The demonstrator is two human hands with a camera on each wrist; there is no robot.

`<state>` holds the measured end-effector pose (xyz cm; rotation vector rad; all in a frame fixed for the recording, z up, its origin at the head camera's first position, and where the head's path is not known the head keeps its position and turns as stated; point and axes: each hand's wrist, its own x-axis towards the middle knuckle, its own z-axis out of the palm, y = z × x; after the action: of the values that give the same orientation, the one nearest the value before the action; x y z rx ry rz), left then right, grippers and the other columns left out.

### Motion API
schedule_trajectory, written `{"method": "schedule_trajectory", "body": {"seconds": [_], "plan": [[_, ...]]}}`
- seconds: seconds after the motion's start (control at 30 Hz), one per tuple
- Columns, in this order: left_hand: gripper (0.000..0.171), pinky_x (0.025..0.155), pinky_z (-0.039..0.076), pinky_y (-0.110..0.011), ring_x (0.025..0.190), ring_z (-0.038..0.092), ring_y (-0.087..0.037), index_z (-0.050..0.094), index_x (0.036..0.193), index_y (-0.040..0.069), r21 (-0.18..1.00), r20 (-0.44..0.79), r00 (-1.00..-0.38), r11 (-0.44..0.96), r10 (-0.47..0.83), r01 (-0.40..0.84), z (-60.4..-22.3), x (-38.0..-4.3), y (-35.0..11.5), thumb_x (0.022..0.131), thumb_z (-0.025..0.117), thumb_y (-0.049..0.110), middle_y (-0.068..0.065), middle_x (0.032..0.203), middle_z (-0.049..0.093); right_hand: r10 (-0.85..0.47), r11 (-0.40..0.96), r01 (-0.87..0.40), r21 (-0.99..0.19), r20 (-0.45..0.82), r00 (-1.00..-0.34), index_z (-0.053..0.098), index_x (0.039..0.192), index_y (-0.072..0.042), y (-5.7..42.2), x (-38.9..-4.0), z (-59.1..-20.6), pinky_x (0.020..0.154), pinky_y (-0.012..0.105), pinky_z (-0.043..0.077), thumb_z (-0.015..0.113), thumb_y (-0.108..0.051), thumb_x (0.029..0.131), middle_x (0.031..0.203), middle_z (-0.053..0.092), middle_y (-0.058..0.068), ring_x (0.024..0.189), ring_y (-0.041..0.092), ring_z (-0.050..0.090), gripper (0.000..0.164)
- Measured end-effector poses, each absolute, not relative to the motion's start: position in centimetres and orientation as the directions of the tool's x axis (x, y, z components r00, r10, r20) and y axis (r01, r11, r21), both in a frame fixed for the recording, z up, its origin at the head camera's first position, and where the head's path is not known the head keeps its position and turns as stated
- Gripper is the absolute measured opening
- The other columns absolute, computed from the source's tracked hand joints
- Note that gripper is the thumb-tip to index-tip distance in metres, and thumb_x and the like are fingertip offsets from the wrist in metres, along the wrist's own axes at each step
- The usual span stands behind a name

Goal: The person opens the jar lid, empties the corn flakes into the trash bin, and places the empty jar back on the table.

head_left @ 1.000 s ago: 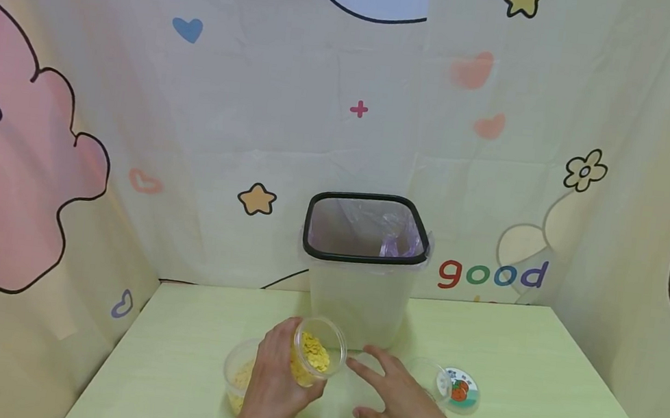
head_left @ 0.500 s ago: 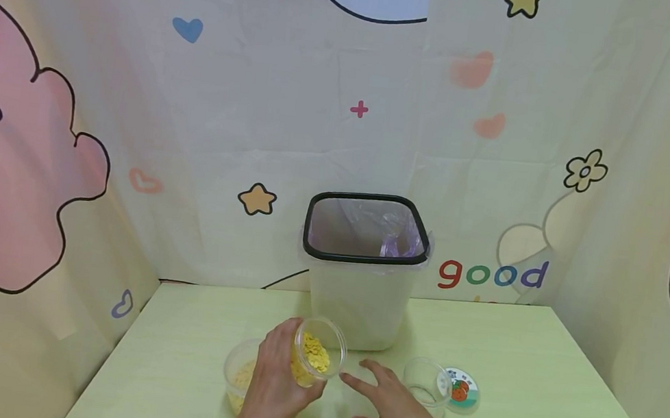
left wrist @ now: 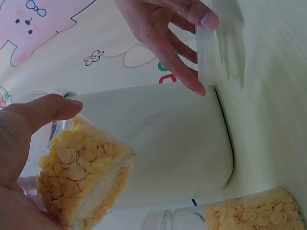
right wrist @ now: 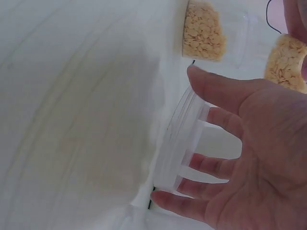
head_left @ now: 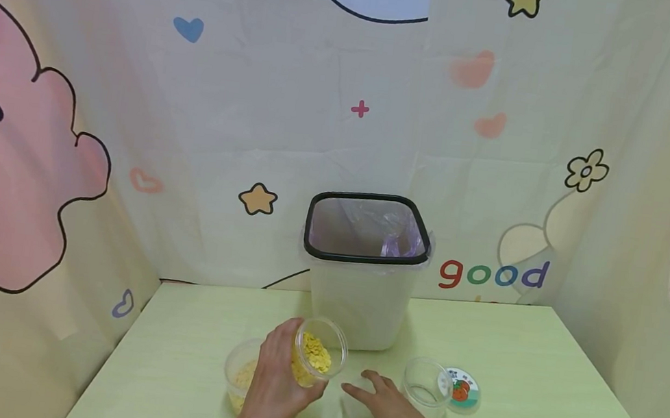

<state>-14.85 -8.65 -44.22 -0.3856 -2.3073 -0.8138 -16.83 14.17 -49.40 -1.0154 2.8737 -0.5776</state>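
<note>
My left hand [head_left: 279,375] grips a clear plastic jar [head_left: 337,337] part full of yellow flakes [head_left: 313,355], tilted with its open mouth up and to the right. In the left wrist view the flakes [left wrist: 72,167] show through the jar's wall. My right hand [head_left: 392,412] holds a shallow clear plastic lid [right wrist: 177,148] by its rim, thumb on one side and fingertips around the other. The lid is close over the table. Behind my left hand stands a second clear jar [head_left: 233,368] with flakes, partly hidden.
A clear jar [head_left: 427,378] without visible contents stands right of my right hand. Next to it lies a round lid [head_left: 462,391] printed with a red fruit. A pale bin [head_left: 358,301] with a black rim and a bag liner stands at the back of the table [head_left: 515,367].
My right hand has come down and nearer to me with the clear lid, uncovering more of the jar beside it. The left hand and its jar have barely moved.
</note>
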Motion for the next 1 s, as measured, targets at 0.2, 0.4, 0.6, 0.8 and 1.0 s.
{"method": "schedule_trajectory", "body": {"seconds": [0.2, 0.4, 0.6, 0.8, 1.0], "plan": [[0.097, 0.102, 0.044, -0.042, 0.117, 0.052, -0.019, 0.046, 0.137, 0.011, 0.465, 0.655, -0.754, 0.757, 0.053, 0.458, -44.2, -14.8, -8.7, 0.053, 0.094, 0.023, -0.003, 0.125, 0.055, -0.606, 0.724, -0.578, -0.376, 0.051, -0.794, 0.053, 0.141, -0.022, 14.1, -17.1, -49.8, 0.094, 0.057, 0.05, 0.078, -0.036, 0.081, 0.143, 0.046, 0.02, 0.123, 0.04, 0.051, 0.067], [0.097, 0.103, 0.043, -0.041, 0.117, 0.052, -0.019, 0.046, 0.137, 0.01, 0.464, 0.656, -0.753, 0.758, 0.054, 0.459, -44.2, -14.8, -8.7, 0.053, 0.094, 0.024, -0.003, 0.126, 0.055, -0.599, 0.73, -0.569, -0.379, 0.048, -0.799, 0.054, 0.141, -0.021, 14.1, -17.5, -50.3, 0.093, 0.057, 0.051, 0.079, -0.036, 0.08, 0.142, 0.046, 0.021, 0.122, 0.042, 0.052, 0.067], [0.097, 0.102, 0.044, -0.041, 0.117, 0.052, -0.019, 0.046, 0.137, 0.01, 0.467, 0.654, -0.755, 0.757, 0.054, 0.458, -44.2, -14.7, -8.8, 0.053, 0.094, 0.024, -0.003, 0.126, 0.055, -0.593, 0.742, -0.564, -0.364, 0.038, -0.805, 0.055, 0.14, -0.02, 14.0, -17.7, -50.7, 0.092, 0.057, 0.051, 0.078, -0.038, 0.08, 0.141, 0.046, 0.021, 0.121, 0.042, 0.052, 0.067], [0.098, 0.102, 0.044, -0.04, 0.117, 0.052, -0.018, 0.046, 0.136, 0.011, 0.456, 0.663, -0.747, 0.763, 0.053, 0.458, -44.3, -14.6, -8.9, 0.053, 0.095, 0.024, -0.002, 0.126, 0.055, -0.554, 0.778, -0.508, -0.369, -0.022, -0.833, 0.055, 0.139, -0.02, 13.8, -17.7, -50.7, 0.096, 0.064, 0.046, 0.079, -0.037, 0.079, 0.145, 0.044, 0.025, 0.128, 0.049, 0.046, 0.067], [0.097, 0.102, 0.043, -0.039, 0.116, 0.053, -0.019, 0.047, 0.136, 0.009, 0.427, 0.691, -0.72, 0.769, 0.062, 0.476, -44.4, -14.7, -9.1, 0.052, 0.094, 0.024, -0.003, 0.126, 0.055, -0.536, 0.783, -0.501, -0.369, 0.009, -0.844, 0.05, 0.143, -0.02, 13.8, -17.7, -51.0, 0.099, 0.066, 0.044, 0.077, -0.041, 0.081, 0.15, 0.04, 0.025, 0.131, 0.053, 0.043, 0.071]]}}
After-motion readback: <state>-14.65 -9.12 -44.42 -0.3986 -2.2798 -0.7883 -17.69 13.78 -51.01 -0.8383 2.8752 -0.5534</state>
